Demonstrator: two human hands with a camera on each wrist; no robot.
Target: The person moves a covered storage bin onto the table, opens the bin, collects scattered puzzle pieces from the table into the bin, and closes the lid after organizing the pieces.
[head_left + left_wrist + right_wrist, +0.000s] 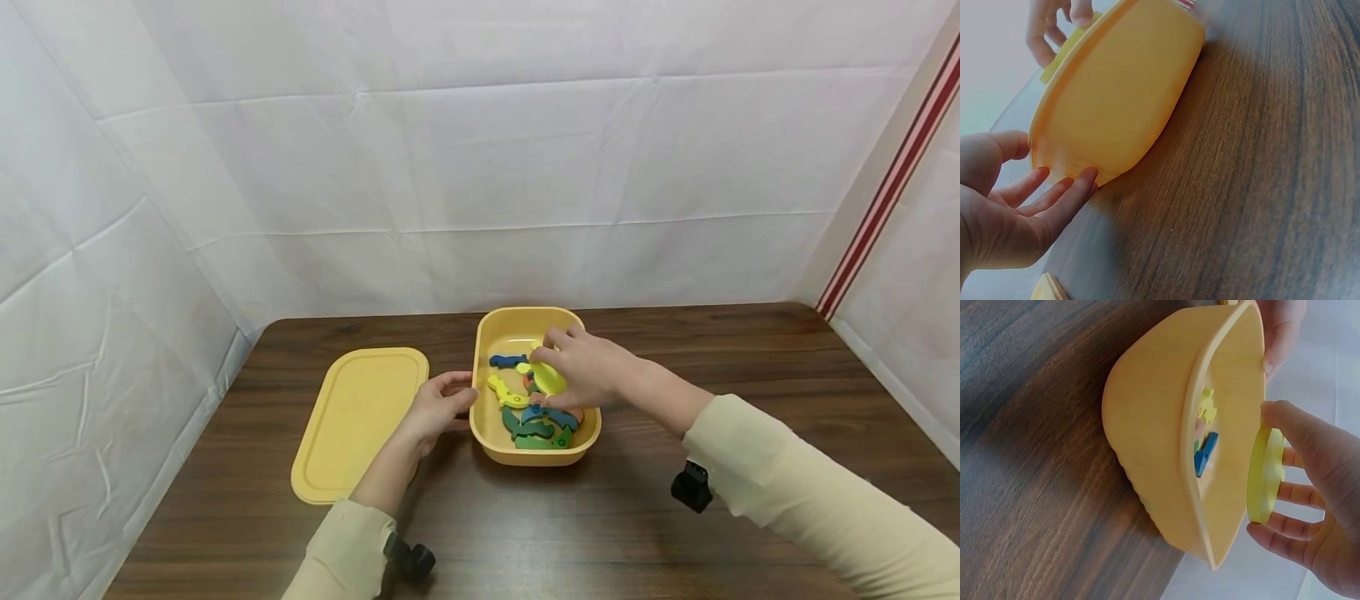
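My right hand (588,367) is over a yellow plastic tub (491,450), pinching a flat, bright yellow toy piece (1262,481) between thumb and fingertips. In the right wrist view the piece stands on edge at the tub's rim. Beside the tub's left wall, my left hand (435,408) touches it with spread fingers. Its thumb tip reaches the rim, while the other fingertips lie against the outer wall in the left wrist view. Inside the tub lie several flat toy pieces, among them a dark blue one (507,361), a yellow one (507,393) and green ones (543,443).
To the left of the tub, a yellow lid (360,421) lies flat on the dark wooden table (712,358). White sheets (480,167) hang behind and at both sides. Each wrist carries a small black camera (692,487).
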